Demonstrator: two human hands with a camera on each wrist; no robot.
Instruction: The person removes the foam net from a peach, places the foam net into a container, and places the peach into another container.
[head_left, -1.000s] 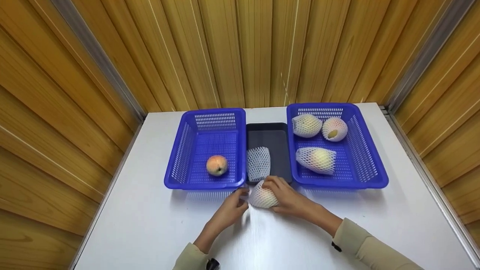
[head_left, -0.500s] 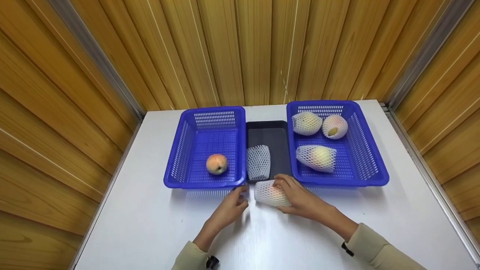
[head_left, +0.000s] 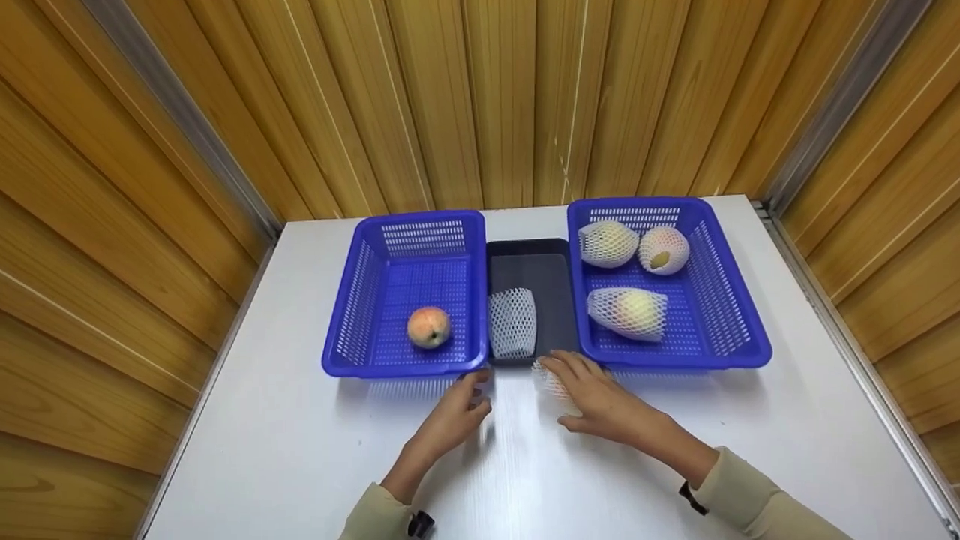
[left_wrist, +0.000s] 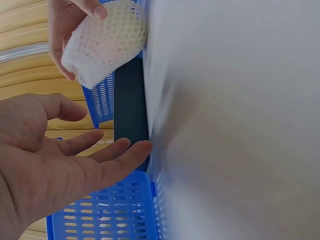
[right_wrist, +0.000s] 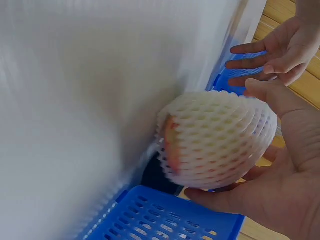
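My right hand (head_left: 600, 397) holds a peach in a white foam net (right_wrist: 215, 140) just in front of the black tray, with the thumb on one side and fingers on the other. In the head view that hand covers most of the peach. My left hand (head_left: 452, 414) hangs near the front corner of the left blue basket (head_left: 405, 370), its fingers loosely bent and nothing in them. A flat foam net (head_left: 513, 324) lies in the black tray (head_left: 531, 264). One bare peach (head_left: 428, 328) sits in the left basket.
The right blue basket (head_left: 679, 360) contains three net-covered fruits, among them one lying near its front (head_left: 634, 313). Both baskets flank the tray on a white table (head_left: 285, 442). Wood-look panels (head_left: 502, 105) rise behind and at both sides.
My right hand has moved to the right with the netted peach, away from the left hand. The left hand stays nearly in place, and the head view has shifted slightly.
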